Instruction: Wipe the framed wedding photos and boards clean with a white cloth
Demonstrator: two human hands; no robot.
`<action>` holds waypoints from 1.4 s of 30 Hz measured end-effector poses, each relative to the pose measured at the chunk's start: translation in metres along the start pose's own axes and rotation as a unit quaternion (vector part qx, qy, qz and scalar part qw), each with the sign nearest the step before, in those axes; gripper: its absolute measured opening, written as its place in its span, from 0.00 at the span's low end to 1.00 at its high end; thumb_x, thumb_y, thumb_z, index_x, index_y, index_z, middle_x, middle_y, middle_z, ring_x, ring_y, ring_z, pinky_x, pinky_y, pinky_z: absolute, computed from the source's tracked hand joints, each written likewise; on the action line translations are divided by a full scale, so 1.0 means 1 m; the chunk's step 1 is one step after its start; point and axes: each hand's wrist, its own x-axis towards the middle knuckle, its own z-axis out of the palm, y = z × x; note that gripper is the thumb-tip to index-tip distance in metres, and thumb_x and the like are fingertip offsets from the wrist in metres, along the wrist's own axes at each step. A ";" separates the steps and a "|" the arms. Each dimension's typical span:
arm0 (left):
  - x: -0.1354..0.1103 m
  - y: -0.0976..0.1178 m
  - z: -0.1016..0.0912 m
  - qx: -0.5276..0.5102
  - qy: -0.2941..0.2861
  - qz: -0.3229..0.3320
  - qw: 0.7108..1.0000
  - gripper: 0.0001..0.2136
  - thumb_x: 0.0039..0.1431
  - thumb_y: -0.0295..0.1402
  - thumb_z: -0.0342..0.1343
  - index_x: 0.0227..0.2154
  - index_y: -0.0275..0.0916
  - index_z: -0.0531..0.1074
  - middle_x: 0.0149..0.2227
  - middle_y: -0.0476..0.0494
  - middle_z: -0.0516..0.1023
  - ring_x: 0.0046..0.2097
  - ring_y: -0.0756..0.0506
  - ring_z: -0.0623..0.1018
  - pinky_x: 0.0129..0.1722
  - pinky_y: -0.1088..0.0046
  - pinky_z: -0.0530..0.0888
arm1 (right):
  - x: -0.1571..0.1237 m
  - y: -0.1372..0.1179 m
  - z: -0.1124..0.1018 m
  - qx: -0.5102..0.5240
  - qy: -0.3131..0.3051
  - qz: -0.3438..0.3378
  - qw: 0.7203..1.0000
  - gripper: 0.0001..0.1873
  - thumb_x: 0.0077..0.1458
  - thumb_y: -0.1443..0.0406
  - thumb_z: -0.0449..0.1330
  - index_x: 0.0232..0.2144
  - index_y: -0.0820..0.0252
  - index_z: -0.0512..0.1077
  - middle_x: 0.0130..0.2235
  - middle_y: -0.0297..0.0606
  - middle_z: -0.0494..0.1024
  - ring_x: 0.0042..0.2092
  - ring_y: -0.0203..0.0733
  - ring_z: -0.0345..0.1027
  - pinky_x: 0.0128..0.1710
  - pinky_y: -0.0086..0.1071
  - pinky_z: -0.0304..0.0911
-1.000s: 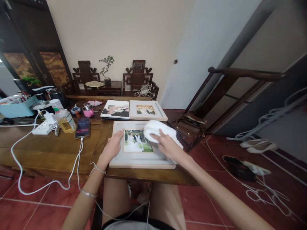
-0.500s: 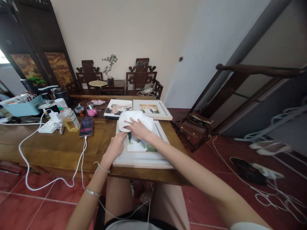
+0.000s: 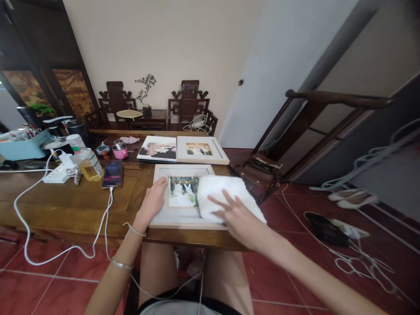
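A light wooden picture frame [image 3: 183,226] lies flat on the table, with a photo [image 3: 183,192] of two people in its middle. My left hand [image 3: 154,200] grips the frame's left side, fingers together over the edge. On the frame's right part sits a folded white cloth [image 3: 213,188], covering that side and hanging past the frame's right edge. My right hand [image 3: 239,218] holds the cloth from above, its visible fingers spread and pressed into the fabric. What lies beneath the cloth is hidden.
Behind lie a second framed photo [image 3: 218,153] and a stack with a print [image 3: 157,148]. To the left are a phone [image 3: 112,174] on a white cable, a bottle [image 3: 88,164], a power strip [image 3: 56,175] and a pink cup [image 3: 120,151]. A wooden chair [image 3: 272,127] stands right.
My right hand has swept the cloth from the frame's upper left to its lower right, uncovering the photo. My left hand stays at the left side. The view has shifted slightly.
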 end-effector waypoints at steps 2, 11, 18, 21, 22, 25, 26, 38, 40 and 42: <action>0.000 0.000 0.000 -0.002 0.001 -0.001 1.000 0.30 0.50 0.14 0.41 0.57 0.36 0.63 0.62 0.38 0.62 0.63 0.44 0.60 0.62 0.59 0.59 | -0.022 -0.026 0.000 0.031 -0.006 -0.011 0.999 0.35 0.39 0.79 0.48 0.49 0.55 0.73 0.64 0.35 0.55 0.65 0.64 0.37 0.57 0.64 0.48; 0.002 0.002 -0.003 -0.010 -0.008 -0.005 1.000 0.30 0.50 0.14 0.40 0.57 0.35 0.62 0.62 0.39 0.62 0.63 0.45 0.61 0.62 0.59 0.59 | 0.041 -0.069 0.005 0.071 0.026 -0.061 0.995 0.32 0.46 0.75 0.50 0.54 0.55 0.68 0.65 0.37 0.54 0.65 0.63 0.37 0.60 0.63 0.38; 0.003 -0.007 0.001 -0.030 -0.012 0.015 0.999 0.31 0.49 0.13 0.40 0.58 0.34 0.62 0.62 0.36 0.61 0.63 0.43 0.61 0.62 0.56 0.58 | 0.136 0.010 0.008 -0.010 0.061 0.083 0.995 0.34 0.50 0.76 0.49 0.60 0.59 0.59 0.67 0.42 0.47 0.65 0.66 0.34 0.57 0.67 0.39; 0.003 -0.008 0.002 -0.042 0.009 0.020 0.999 0.30 0.50 0.14 0.40 0.57 0.35 0.63 0.61 0.36 0.62 0.63 0.43 0.61 0.62 0.55 0.59 | 0.152 0.012 0.004 -0.001 0.049 0.064 0.997 0.33 0.49 0.77 0.49 0.59 0.60 0.62 0.66 0.42 0.48 0.65 0.70 0.34 0.54 0.71 0.40; 0.003 -0.008 0.002 -0.045 0.019 0.022 0.999 0.30 0.50 0.14 0.40 0.57 0.35 0.63 0.61 0.36 0.63 0.63 0.43 0.62 0.62 0.56 0.59 | 0.150 0.006 0.002 0.004 0.040 0.034 0.999 0.34 0.48 0.78 0.49 0.58 0.59 0.63 0.66 0.40 0.50 0.65 0.69 0.35 0.55 0.71 0.39; 0.003 -0.004 -0.001 -0.051 0.037 0.024 0.998 0.28 0.51 0.15 0.41 0.56 0.33 0.64 0.60 0.36 0.64 0.62 0.43 0.63 0.62 0.58 0.60 | 0.127 -0.020 -0.004 0.034 0.011 -0.068 0.997 0.34 0.45 0.79 0.48 0.55 0.59 0.67 0.65 0.38 0.53 0.65 0.67 0.36 0.56 0.70 0.39; 0.004 -0.002 -0.002 -0.050 0.036 0.023 0.998 0.28 0.51 0.15 0.41 0.56 0.33 0.64 0.60 0.35 0.64 0.62 0.43 0.63 0.62 0.58 0.60 | 0.113 -0.029 -0.007 0.048 -0.002 -0.096 0.994 0.35 0.44 0.79 0.48 0.54 0.59 0.68 0.65 0.39 0.53 0.65 0.66 0.37 0.56 0.69 0.41; 0.003 0.002 -0.009 -0.020 -0.022 0.003 1.000 0.27 0.53 0.16 0.40 0.56 0.33 0.64 0.62 0.35 0.61 0.63 0.43 0.60 0.62 0.56 0.58 | -0.004 -0.005 -0.021 0.132 -0.055 -0.025 0.989 0.39 0.37 0.80 0.46 0.50 0.52 0.72 0.64 0.33 0.55 0.66 0.53 0.37 0.60 0.64 0.39; 0.003 0.000 -0.008 -0.023 -0.024 0.007 0.999 0.27 0.53 0.16 0.40 0.57 0.33 0.63 0.62 0.35 0.61 0.64 0.43 0.60 0.62 0.56 0.58 | 0.014 0.012 -0.009 0.100 -0.010 0.006 0.995 0.37 0.39 0.79 0.46 0.52 0.54 0.70 0.65 0.35 0.53 0.66 0.55 0.35 0.58 0.66 0.39; 0.004 -0.002 -0.008 -0.026 -0.026 0.008 0.999 0.28 0.53 0.16 0.40 0.57 0.34 0.62 0.62 0.36 0.61 0.64 0.43 0.59 0.63 0.55 0.57 | 0.043 0.026 -0.001 0.061 0.024 0.024 0.998 0.35 0.43 0.78 0.46 0.54 0.56 0.68 0.65 0.38 0.52 0.66 0.58 0.34 0.56 0.68 0.40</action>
